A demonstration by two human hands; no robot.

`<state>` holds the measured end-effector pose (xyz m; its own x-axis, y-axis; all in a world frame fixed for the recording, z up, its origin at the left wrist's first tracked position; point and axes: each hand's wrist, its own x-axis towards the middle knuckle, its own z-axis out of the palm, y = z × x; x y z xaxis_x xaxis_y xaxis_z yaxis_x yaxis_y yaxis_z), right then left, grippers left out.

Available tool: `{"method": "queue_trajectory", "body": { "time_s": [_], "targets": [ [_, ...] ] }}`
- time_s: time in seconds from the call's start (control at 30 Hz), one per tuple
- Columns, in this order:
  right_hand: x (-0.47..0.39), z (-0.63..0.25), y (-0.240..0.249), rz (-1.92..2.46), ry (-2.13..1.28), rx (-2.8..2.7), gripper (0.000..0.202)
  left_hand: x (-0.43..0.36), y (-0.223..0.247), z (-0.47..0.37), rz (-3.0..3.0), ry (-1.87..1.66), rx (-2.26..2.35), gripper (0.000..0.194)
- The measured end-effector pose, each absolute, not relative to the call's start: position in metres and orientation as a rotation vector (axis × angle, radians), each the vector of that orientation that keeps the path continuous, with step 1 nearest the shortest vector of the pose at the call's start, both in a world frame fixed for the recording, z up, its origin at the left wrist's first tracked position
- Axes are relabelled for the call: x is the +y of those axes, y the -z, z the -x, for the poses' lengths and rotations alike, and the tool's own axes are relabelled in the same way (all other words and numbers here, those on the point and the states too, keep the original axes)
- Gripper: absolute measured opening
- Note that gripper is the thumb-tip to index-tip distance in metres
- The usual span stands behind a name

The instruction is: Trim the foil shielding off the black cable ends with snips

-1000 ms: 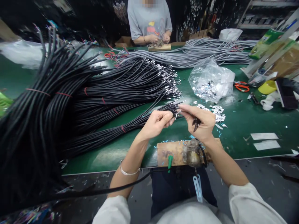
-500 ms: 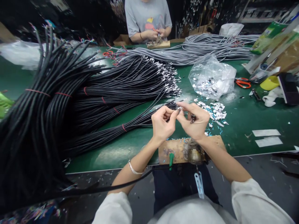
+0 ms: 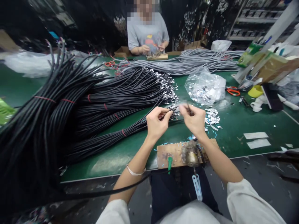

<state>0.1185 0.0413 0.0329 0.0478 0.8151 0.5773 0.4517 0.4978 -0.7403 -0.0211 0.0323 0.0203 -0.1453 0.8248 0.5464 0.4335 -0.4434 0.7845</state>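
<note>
My left hand (image 3: 158, 122) is closed in a pinch around the stripped end of a black cable (image 3: 171, 109). To its right, my right hand (image 3: 195, 122) is curled shut on a small dark tool (image 3: 190, 111); motion blurs its fingertips, so the tool's kind is unclear. A gap separates the two hands. Behind them lie the pale ends of a red-banded bundle of black cables (image 3: 102, 141). Foil scraps (image 3: 212, 117) and blue clippings are strewn beside my right hand. Below both hands sits a wooden board (image 3: 163, 154) bearing a metal fixture (image 3: 192, 157).
More black cable bundles (image 3: 130, 84) fill the left side. Grey cables (image 3: 193, 59) stretch across the back, before a seated co-worker (image 3: 148, 37). A clear plastic bag of scraps (image 3: 206, 87), orange-handled scissors (image 3: 233, 91) and paper strips (image 3: 258, 143) lie to the right.
My hands have drawn apart, the right one pulling away from the cable end. The view has shifted slightly. Across the table, the co-worker's hands have separated.
</note>
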Motion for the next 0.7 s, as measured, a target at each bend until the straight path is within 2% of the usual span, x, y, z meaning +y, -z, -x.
{"method": "queue_trajectory", "body": {
  "time_s": [0.2,0.37,0.47,0.6,0.7],
  "targets": [
    [0.044,-0.117,-0.029,0.999,-0.234,-1.779,0.02,0.026,-0.024,0.022,-2.072,-1.569,1.419,0.013],
    [0.045,-0.116,-0.02,0.97,0.221,-1.882,0.032,0.025,-0.019,0.019,-2.126,-1.443,1.512,0.02],
    [0.046,-0.117,-0.015,0.998,0.382,-1.93,0.033,0.027,-0.014,0.017,-2.008,-1.415,1.551,0.015],
    [0.043,-0.114,-0.013,1.109,0.236,-1.932,0.026,0.03,-0.006,0.014,-2.169,-1.416,1.699,0.011],
    [0.045,-0.112,-0.016,1.168,-0.089,-1.883,0.026,0.031,0.0,0.012,-2.356,-1.351,1.807,0.016]
  ]
}}
